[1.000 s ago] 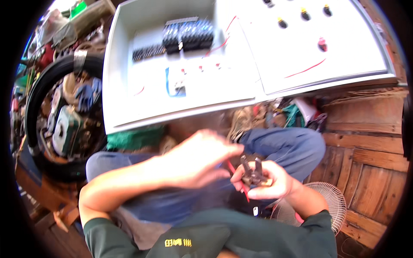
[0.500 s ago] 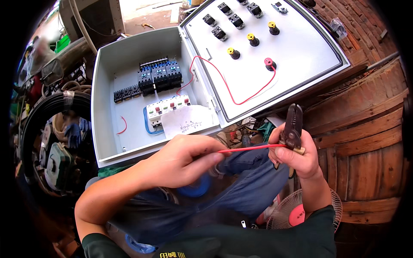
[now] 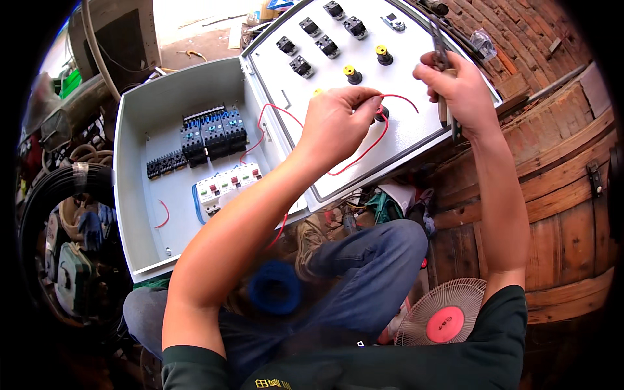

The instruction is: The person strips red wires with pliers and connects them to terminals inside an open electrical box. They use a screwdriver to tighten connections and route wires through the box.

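Over the white cabinet door [image 3: 409, 81], my left hand [image 3: 335, 127] pinches a red wire [image 3: 403, 99] between thumb and fingertips. Its free end curves out to the right, and more of it hangs below my forearm. A red-topped fitting [image 3: 382, 116] beneath those fingers is partly hidden; another red wire [image 3: 357, 159] loops from it across the door into the box. My right hand [image 3: 460, 91], raised at the door's right side, is wrapped round a dark wire stripper [image 3: 440, 47] with its jaws upward. Yellow-topped fittings [image 3: 352, 74] stand near my left hand.
The grey open box [image 3: 133, 195] holds black contactors [image 3: 211, 134], white breakers [image 3: 227, 185] and a red wire scrap [image 3: 167, 213]. Black switch blocks [image 3: 327, 47] line the door's upper part. Below lie a blue wire coil [image 3: 275, 286] and a fan [image 3: 445, 322]; wooden boards [image 3: 552, 195] stand right.
Both hands have moved up from my lap to over the door. The wire has left the stripper, and its end now lies free beside the red-topped fitting. The view has shifted slightly.
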Tool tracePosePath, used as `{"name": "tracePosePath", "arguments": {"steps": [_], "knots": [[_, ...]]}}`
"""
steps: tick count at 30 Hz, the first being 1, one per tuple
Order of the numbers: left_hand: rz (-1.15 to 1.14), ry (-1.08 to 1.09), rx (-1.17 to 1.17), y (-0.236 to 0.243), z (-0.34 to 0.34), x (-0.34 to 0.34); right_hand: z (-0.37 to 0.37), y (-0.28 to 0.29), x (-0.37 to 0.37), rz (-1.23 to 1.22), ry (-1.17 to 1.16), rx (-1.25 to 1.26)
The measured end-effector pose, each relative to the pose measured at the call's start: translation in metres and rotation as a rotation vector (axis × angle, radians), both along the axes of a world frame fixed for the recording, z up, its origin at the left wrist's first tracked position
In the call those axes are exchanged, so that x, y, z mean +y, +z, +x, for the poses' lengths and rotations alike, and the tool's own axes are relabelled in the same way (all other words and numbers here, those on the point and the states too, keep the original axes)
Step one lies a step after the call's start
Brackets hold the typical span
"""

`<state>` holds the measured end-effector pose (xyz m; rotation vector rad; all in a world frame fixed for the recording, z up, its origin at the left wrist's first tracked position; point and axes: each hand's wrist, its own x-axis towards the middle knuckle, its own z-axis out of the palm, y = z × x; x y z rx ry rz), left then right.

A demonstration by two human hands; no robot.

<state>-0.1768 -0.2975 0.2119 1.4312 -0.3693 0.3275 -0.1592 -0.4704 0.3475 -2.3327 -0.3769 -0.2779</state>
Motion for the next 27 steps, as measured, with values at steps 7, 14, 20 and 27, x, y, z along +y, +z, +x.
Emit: {"name": "tracePosePath", "arguments": {"steps": [7, 14, 20, 27], "knots": [[-0.157, 0.375, -0.137, -0.005, 0.024, -0.033, 0.029, 0.004, 0.009, -0.009, -0.021, 0.245], [0.164, 0.384, -0.412, -0.019, 0.025, -0.046, 0.050, -0.017, 0.010, -0.089, -0.052, -0.030], [0.044, 0.087, -0.070, -0.025, 0.047, -0.010, 0.055, -0.012, 0.018, -0.073, -0.014, 0.062], [-0.096, -0.103, 0.230, -0.032, 0.068, 0.016, 0.066, -0.009, 0.033, -0.170, -0.026, 0.135]]}}
